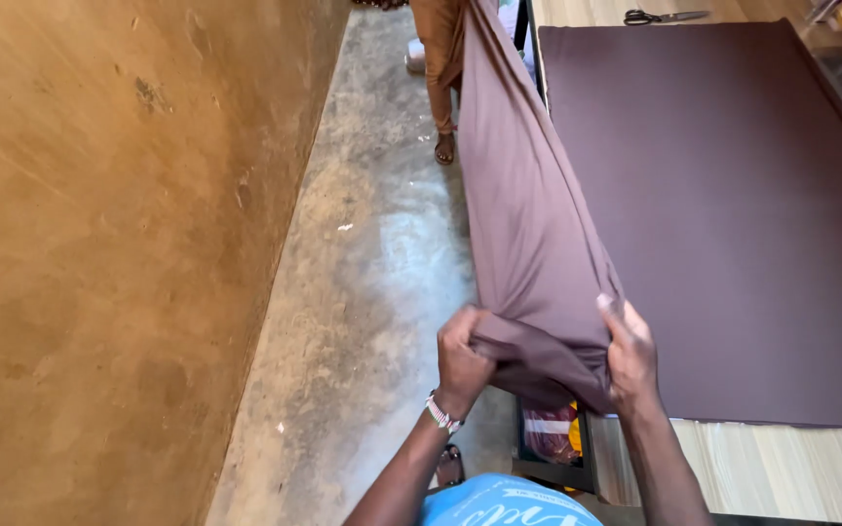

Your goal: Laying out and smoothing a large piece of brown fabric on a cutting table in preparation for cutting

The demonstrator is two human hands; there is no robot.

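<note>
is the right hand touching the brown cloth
Touching. The head view shows the right hand gripping the bunched end of the brown cloth.

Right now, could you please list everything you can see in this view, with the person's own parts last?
Cloth: one, brown, stretched in the air from the two hands to the far person.
Flat cloth: one, dark brown, spread on the table.
Table: one, pale wood, at right.
Scissors: one pair, dark, far end of table.
Floor: grey concrete, middle.
Wall: ochre, left.
Other person: one, brown clothes, sandals, far end.
Bracelet: one, beaded, left wrist.
Left hand: grip shut on bunched cloth.
Right hand: grip shut on cloth.
</note>
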